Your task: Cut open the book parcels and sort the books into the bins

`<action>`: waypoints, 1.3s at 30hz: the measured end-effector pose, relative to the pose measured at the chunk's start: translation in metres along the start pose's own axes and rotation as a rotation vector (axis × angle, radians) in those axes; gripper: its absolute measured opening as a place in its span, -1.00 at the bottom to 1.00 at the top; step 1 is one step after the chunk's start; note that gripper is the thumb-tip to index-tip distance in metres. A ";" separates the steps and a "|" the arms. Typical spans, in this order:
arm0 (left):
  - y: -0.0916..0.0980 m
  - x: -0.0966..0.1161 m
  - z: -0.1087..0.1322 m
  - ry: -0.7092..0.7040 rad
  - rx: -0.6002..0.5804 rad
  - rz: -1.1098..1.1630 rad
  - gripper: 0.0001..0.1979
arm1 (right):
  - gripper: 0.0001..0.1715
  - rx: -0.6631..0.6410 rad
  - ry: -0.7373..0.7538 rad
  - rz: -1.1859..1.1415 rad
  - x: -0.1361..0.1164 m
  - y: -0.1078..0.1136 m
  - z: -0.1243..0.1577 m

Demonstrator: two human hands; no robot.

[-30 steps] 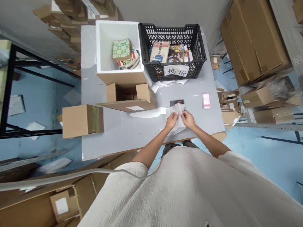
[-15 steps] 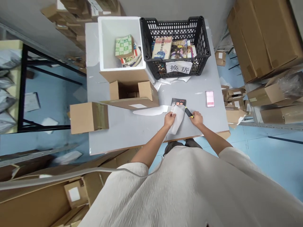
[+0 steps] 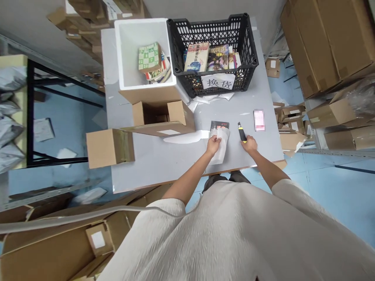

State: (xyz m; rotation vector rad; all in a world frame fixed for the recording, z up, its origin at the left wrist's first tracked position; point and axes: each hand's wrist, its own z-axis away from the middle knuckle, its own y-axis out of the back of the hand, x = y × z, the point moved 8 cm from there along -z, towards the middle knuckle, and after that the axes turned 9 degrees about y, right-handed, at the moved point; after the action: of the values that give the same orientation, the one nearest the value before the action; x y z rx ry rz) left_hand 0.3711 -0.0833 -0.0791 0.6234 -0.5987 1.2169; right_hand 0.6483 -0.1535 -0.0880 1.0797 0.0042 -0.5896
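Observation:
A dark-covered book [image 3: 220, 124] with red lettering lies near the table's front, its upper part showing above a whitish translucent wrapper [image 3: 222, 149]. My left hand [image 3: 213, 144] is closed on the wrapper, thumb and fingers pinching it over the book. To the right, a black and yellow utility knife [image 3: 242, 133] points away from me. My right hand [image 3: 250, 144] grips its near end, a short way from the wrapper and not touching it. How far the book reaches under the wrapper is hard to make out.
Behind the book, an open carton [image 3: 159, 124] stands before a white foam box [image 3: 116, 54] and a black crate [image 3: 215, 22], both holding books. A smaller carton [image 3: 102, 147] sits at the table's left edge. A phone-like item [image 3: 259, 120] lies right of the knife.
My right hand has moved right with the utility knife, away from the wrapper, and the blade end now points more straight ahead. My left hand has shifted slightly up and right with the wrapper.

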 end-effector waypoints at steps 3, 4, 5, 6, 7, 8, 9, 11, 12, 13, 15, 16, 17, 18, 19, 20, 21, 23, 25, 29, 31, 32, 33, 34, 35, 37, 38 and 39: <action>-0.016 0.014 -0.002 -0.004 -0.065 0.066 -0.70 | -0.49 0.078 -0.002 -0.025 0.010 0.011 0.003; -0.020 0.019 -0.001 -0.020 -0.080 0.091 -0.73 | -0.49 0.117 0.023 -0.030 0.008 0.014 0.005; -0.023 0.025 0.000 -0.047 -0.088 0.113 -0.74 | -0.51 0.158 0.052 -0.044 0.005 0.017 0.006; -0.025 0.030 0.002 -0.079 -0.087 0.127 -0.74 | -0.55 0.189 0.083 -0.073 0.000 0.019 0.008; -0.025 0.035 0.004 -0.109 -0.080 0.134 -0.73 | -0.57 0.205 0.113 -0.122 -0.006 0.020 0.009; -0.025 0.038 0.006 -0.133 -0.072 0.137 -0.72 | -0.58 0.207 0.137 -0.185 -0.013 0.018 0.009; -0.023 0.040 0.009 -0.148 -0.066 0.138 -0.71 | -0.56 0.201 0.154 -0.251 -0.019 0.017 0.008; -0.017 0.040 0.014 -0.156 -0.056 0.147 -0.73 | -0.51 0.180 0.176 -0.355 -0.031 0.013 0.006; -0.011 0.039 0.016 -0.158 -0.044 0.156 -0.76 | -0.48 0.172 0.187 -0.380 -0.037 0.012 0.004; -0.003 0.039 0.017 -0.162 -0.019 0.162 -0.79 | -0.46 0.168 0.200 -0.387 -0.042 0.011 0.003; 0.019 0.039 0.018 -0.177 0.085 0.139 -0.85 | -0.42 0.153 0.246 -0.378 -0.054 0.010 0.002; 0.031 0.039 0.019 -0.179 0.162 0.103 -0.87 | -0.40 0.144 0.274 -0.376 -0.059 0.008 0.002; 0.044 0.038 0.019 -0.174 0.248 0.056 -0.90 | -0.39 0.135 0.303 -0.379 -0.065 0.006 0.002; 0.055 0.036 0.020 -0.158 0.325 0.008 -0.96 | -0.38 0.125 0.328 -0.388 -0.070 0.004 0.003; 0.064 0.033 0.021 -0.137 0.391 -0.038 -0.90 | -0.38 0.111 0.348 -0.403 -0.074 0.000 0.005; 0.072 0.030 0.023 -0.119 0.442 -0.081 -0.79 | -0.39 0.090 0.362 -0.422 -0.078 -0.004 0.006; 0.076 0.028 0.025 -0.116 0.476 -0.125 -0.68 | -0.41 0.062 0.371 -0.441 -0.082 -0.010 0.008; 0.077 0.025 0.029 -0.163 0.491 -0.226 -0.55 | -0.42 -0.014 0.381 -0.482 -0.089 -0.024 0.012; 0.067 0.023 0.033 -0.254 0.432 -0.350 -0.57 | -0.43 -0.093 0.384 -0.522 -0.095 -0.037 0.015; 0.035 0.008 0.036 -0.306 0.238 -0.575 -0.69 | -0.52 -0.187 0.390 -0.632 -0.109 -0.050 0.019; 0.022 -0.002 0.034 -0.282 0.164 -0.657 -0.57 | -0.51 -0.218 0.411 -0.714 -0.117 -0.049 0.020; 0.016 -0.006 0.033 -0.272 0.128 -0.691 -0.46 | -0.49 -0.238 0.422 -0.751 -0.121 -0.048 0.020; 0.010 -0.010 0.032 -0.265 0.093 -0.720 -0.37 | -0.49 -0.260 0.429 -0.777 -0.125 -0.047 0.019; 0.006 -0.013 0.031 -0.262 0.064 -0.745 -0.35 | -0.49 -0.278 0.430 -0.789 -0.127 -0.045 0.018; 0.003 -0.015 0.029 -0.257 0.044 -0.766 -0.40 | -0.49 -0.287 0.427 -0.787 -0.128 -0.042 0.017; 0.002 -0.017 0.025 -0.232 0.040 -0.797 -0.62 | -0.52 -0.266 0.414 -0.744 -0.126 -0.036 0.011; 0.004 -0.017 0.023 -0.217 0.050 -0.812 -0.70 | -0.53 -0.227 0.402 -0.701 -0.123 -0.030 0.006; 0.006 -0.016 0.021 -0.204 0.063 -0.832 -0.74 | -0.54 -0.175 0.385 -0.644 -0.118 -0.025 0.001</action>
State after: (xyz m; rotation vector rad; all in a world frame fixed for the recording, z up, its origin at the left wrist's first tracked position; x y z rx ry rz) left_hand 0.3594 -0.1076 -0.0753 0.9352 -0.3974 0.3940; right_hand 0.5367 -0.1093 -0.0743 0.9996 0.7491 -0.9258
